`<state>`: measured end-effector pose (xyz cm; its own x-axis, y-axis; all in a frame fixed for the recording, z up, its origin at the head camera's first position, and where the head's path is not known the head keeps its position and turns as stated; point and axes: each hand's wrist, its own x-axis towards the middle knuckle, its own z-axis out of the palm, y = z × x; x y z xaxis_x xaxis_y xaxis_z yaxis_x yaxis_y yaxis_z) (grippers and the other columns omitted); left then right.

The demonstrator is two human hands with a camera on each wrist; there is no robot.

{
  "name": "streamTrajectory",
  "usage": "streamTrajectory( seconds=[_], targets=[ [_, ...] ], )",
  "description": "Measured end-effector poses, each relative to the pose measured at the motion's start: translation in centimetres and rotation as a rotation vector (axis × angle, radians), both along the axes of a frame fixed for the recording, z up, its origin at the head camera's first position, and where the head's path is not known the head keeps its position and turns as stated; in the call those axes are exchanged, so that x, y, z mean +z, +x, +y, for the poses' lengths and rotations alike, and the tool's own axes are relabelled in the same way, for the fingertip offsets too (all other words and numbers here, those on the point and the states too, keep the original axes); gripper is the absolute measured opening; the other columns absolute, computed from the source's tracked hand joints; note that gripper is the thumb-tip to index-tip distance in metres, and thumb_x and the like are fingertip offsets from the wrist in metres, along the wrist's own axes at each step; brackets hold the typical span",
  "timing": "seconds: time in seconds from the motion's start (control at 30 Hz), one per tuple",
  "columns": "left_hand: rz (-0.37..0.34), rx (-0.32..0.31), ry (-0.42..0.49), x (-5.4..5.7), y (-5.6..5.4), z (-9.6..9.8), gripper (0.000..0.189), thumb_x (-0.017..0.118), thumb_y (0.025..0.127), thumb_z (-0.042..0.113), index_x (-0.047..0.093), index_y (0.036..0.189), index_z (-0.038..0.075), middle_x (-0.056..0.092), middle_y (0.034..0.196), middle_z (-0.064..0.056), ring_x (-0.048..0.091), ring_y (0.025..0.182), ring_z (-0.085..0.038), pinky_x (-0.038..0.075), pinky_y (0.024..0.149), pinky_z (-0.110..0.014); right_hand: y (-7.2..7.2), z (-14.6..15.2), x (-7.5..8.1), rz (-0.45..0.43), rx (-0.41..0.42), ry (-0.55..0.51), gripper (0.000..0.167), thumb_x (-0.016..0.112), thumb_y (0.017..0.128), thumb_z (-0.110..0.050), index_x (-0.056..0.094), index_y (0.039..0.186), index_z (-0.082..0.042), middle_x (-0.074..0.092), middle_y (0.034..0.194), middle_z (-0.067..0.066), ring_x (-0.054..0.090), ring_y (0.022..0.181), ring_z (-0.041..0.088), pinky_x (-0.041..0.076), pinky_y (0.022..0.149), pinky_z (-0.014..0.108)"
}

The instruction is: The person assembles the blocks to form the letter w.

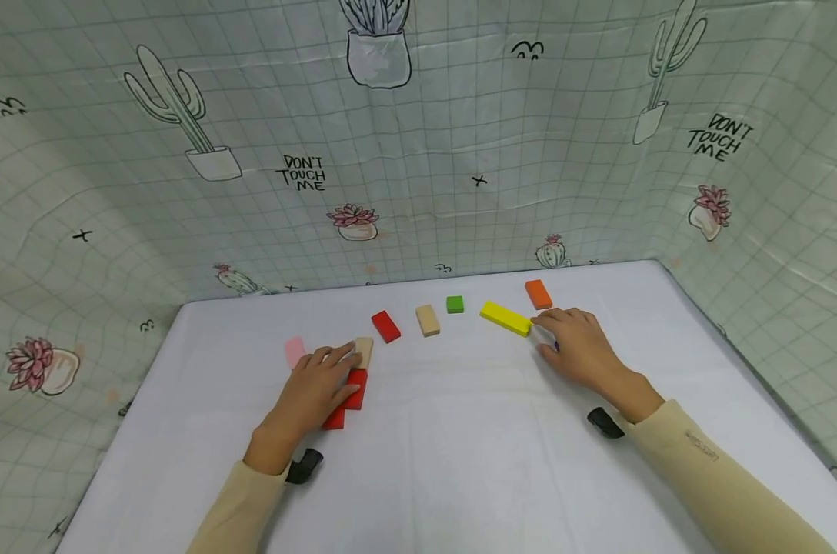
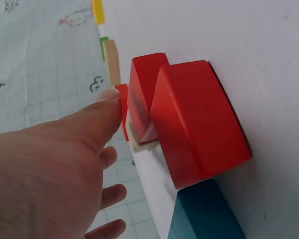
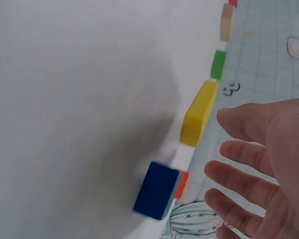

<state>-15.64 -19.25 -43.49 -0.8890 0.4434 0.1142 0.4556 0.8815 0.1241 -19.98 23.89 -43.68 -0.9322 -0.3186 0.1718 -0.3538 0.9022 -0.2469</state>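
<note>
My left hand (image 1: 312,388) is over a cluster of blocks at left, fingers spread and relaxed. Beneath and beside it lie a red block (image 1: 355,390), a second red block (image 1: 334,418) and a wooden block (image 1: 364,352). A pink block (image 1: 295,352) lies beyond its knuckles. The left wrist view adds a teal block (image 2: 205,214), which the hand hides from the head camera. Whether the fingers touch any block I cannot tell. At right, my right hand (image 1: 579,346) hovers with loosely bent fingers, holding nothing. Closest to it are a long yellow block (image 1: 505,318) and a dark blue block (image 3: 157,190).
Along the back of the white table (image 1: 446,462) lie another red block (image 1: 386,327), a wooden block (image 1: 428,320), a green block (image 1: 455,305) and an orange block (image 1: 538,294). A patterned cloth (image 1: 418,138) rises behind the table and at both sides.
</note>
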Motion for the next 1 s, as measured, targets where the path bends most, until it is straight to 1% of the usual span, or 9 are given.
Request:
streamTrajectory(
  seconds=[0.13,0.23,0.37,0.5,0.7,0.83,1.0],
  targets=[
    [-0.032,0.006,-0.010,-0.1,-0.1,0.1,0.053,0.076,0.099,0.022,0.060,0.147,0.004,0.054,0.156,-0.017,0.053,0.135,-0.040,0.046,0.109,-0.058,0.1,1.0,-0.5,-0.031,-0.019,0.015,0.048,0.078,0.093,-0.010,0.067,0.137,0.003,0.065,0.138,0.024,0.056,0.125,0.048,0.040,0.109,0.069],
    [-0.039,0.003,-0.013,-0.3,-0.1,0.1,0.053,0.075,0.100,0.022,0.060,0.147,0.004,0.055,0.156,-0.017,0.053,0.136,-0.040,0.046,0.109,-0.057,0.2,1.5,-0.8,-0.045,-0.024,0.027,0.048,0.078,0.093,-0.011,0.066,0.138,0.002,0.065,0.137,0.025,0.056,0.126,0.048,0.039,0.110,0.069],
    [-0.035,-0.007,-0.008,-0.5,-0.2,0.1,0.053,0.075,0.100,0.023,0.061,0.146,0.002,0.056,0.154,-0.017,0.054,0.134,-0.039,0.046,0.107,-0.057,0.4,1.8,-1.0,-0.048,-0.035,0.046,0.048,0.079,0.092,-0.011,0.067,0.137,0.003,0.065,0.137,0.024,0.056,0.125,0.049,0.038,0.110,0.069],
    [-0.052,-0.010,-0.008,-0.5,-0.3,0.1,0.052,0.074,0.101,0.023,0.061,0.146,0.002,0.056,0.154,-0.016,0.053,0.134,-0.039,0.045,0.108,-0.058,0.6,2.3,-1.2,-0.046,-0.048,0.063,0.048,0.081,0.091,-0.010,0.068,0.135,0.003,0.066,0.135,0.025,0.056,0.124,0.049,0.039,0.109,0.070],
    [-0.075,-0.016,-0.006,-0.5,-0.2,0.2,0.050,0.072,0.102,0.023,0.062,0.146,0.002,0.056,0.155,-0.016,0.054,0.135,-0.040,0.045,0.109,-0.059,0.9,2.9,-1.4,-0.042,-0.055,0.074,0.042,0.082,0.089,-0.008,0.072,0.129,0.002,0.069,0.129,0.024,0.060,0.119,0.048,0.043,0.105,0.069],
    [-0.076,-0.020,-0.010,-0.5,-0.2,0.3,0.048,0.071,0.102,0.021,0.062,0.145,0.002,0.056,0.155,-0.016,0.054,0.134,-0.039,0.046,0.108,-0.059,0.9,3.2,-1.6,-0.045,-0.064,0.078,0.040,0.082,0.088,-0.007,0.073,0.127,0.002,0.070,0.124,0.024,0.062,0.115,0.047,0.047,0.100,0.066],
    [-0.076,-0.014,-0.004,-0.4,-0.2,0.3,0.047,0.071,0.102,0.020,0.063,0.145,0.003,0.057,0.154,-0.016,0.054,0.133,-0.039,0.047,0.106,-0.059,1.0,3.3,-1.6,-0.032,-0.040,0.074,0.040,0.085,0.088,-0.009,0.074,0.125,0.002,0.072,0.119,0.022,0.063,0.112,0.045,0.051,0.095,0.062]
  ],
)
